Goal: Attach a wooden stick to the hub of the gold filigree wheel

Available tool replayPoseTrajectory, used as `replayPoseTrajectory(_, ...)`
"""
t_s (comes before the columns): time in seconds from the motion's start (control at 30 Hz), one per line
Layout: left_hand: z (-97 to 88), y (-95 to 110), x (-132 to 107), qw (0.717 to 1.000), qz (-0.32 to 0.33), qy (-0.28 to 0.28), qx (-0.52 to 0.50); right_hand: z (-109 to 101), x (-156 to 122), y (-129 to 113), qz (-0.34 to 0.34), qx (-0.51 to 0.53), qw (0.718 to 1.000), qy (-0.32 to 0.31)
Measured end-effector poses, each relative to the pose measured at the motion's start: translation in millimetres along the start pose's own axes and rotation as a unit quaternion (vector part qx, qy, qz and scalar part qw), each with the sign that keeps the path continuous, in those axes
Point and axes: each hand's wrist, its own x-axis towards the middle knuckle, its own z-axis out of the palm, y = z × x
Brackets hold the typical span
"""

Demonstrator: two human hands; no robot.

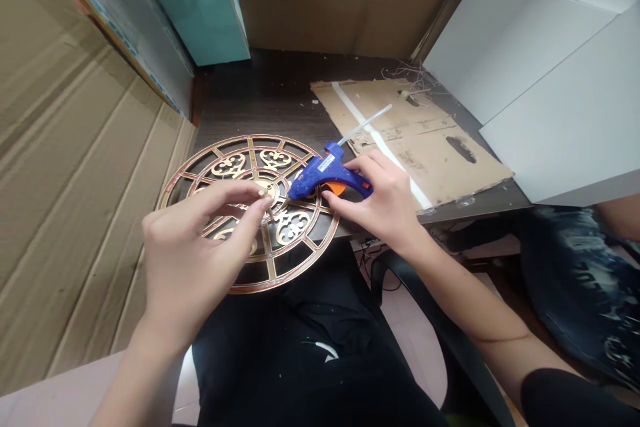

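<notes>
My right hand (383, 197) is wrapped round the handle of a blue glue gun (315, 177), which has an orange trigger and a clear glue stick poking out of its back. The nozzle points down and left, close to the middle of a round openwork wheel (273, 271) in gold and red. My left hand (210, 230) is over the wheel's left side, thumb and fingertips pinched near the hub. Between those fingertips is a small pale piece (263, 193), too small to name. Curled scroll ornaments (293, 228) sit between the wheel's spokes.
A stained cardboard sheet (430, 153) with a white strip lies on the dark table (280, 93), thin wires (413, 77) at its far edge. Cardboard (320, 0) stands behind, white boxes (515, 33) at right, a teal box (210, 27) at back left. Another person's dark clothing (575, 280) shows at right.
</notes>
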Motion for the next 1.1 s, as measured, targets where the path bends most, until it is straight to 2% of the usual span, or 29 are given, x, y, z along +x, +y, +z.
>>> replayPoseTrajectory(0.23, -1.2, 0, 1, 1.0, 0.005, -0.002, -0.001, -11, 11, 13, 0.034, 0.007, 0.999, 0.019)
replayPoseTrajectory(0.4, -2.3, -2, 1, 1.0, 0.006, 0.003, -0.015, -28, 28, 54, 0.142, -0.057, 0.987, 0.053)
replayPoseTrajectory(0.5, -1.7, -2, 1, 1.0, 0.01, 0.009, -0.02, -36, 36, 78, 0.228, -0.117, 0.966, -0.027)
replayPoseTrajectory(0.57, -1.7, -2, 2, 1.0, 0.012, 0.012, -0.023, -39, 40, 83, 0.228, -0.142, 0.962, -0.054)
replayPoseTrajectory(0.63, -2.3, -2, 2, 1.0, 0.012, 0.013, -0.023, -41, 45, 74, 0.18, -0.143, 0.973, -0.02)
replayPoseTrajectory(0.7, -2.8, -2, 1, 1.0, 0.018, 0.013, -0.022, -43, 50, 55, 0.115, -0.113, 0.987, 0.022)
replayPoseTrajectory(0.77, -2.9, -3, 1, 0.999, 0.024, 0.011, -0.021, -44, 55, 28, 0.043, -0.033, 0.998, 0.015)
replayPoseTrajectory(0.83, -2.3, -4, 1, 0.999, 0.026, 0.008, -0.02, -42, 62, -1, -0.031, 0.092, 0.994, -0.056)
replayPoseTrajectory(0.9, -1.8, -4, 1, 0.999, 0.028, 0.004, -0.018, -37, 69, -26, -0.118, 0.156, 0.971, -0.138)
replayPoseTrajectory(1.0, -3.1, -5, 2, 0.999, 0.028, -0.002, -0.017, -19, 79, -50, -0.225, 0.147, 0.935, -0.233)
replayPoseTrajectory(1.1, -7.0, -4, 2, 0.999, 0.037, 0.004, -0.015, 2, 86, -58, -0.256, 0.15, 0.913, -0.281)
